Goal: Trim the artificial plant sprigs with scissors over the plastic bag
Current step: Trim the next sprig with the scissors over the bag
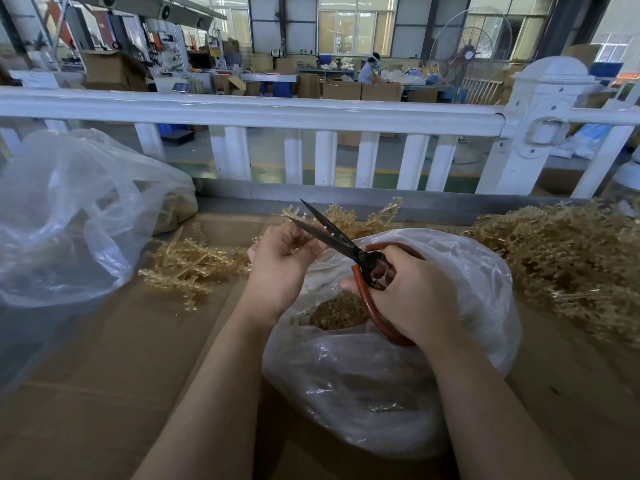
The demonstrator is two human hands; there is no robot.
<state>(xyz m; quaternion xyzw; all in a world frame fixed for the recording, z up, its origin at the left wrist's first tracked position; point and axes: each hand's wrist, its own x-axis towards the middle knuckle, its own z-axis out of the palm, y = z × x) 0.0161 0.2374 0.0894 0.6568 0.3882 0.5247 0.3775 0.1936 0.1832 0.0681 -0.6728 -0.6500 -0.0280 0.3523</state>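
Note:
My left hand (282, 261) pinches a golden artificial sprig (341, 218) whose tips spread out behind the blades. My right hand (412, 296) grips the red handles of black-bladed scissors (332, 233); the blades stand apart, pointing up and left across the sprig near my left fingers. Both hands hover over the mouth of a clear plastic bag (381, 382) that holds golden trimmings (337, 311).
A pile of golden sprigs (568, 261) lies at the right, and a smaller bunch (192, 265) at the left on the cardboard-covered table (114, 386). A large clear bag (69, 216) sits far left. A white railing (277, 112) runs behind the table.

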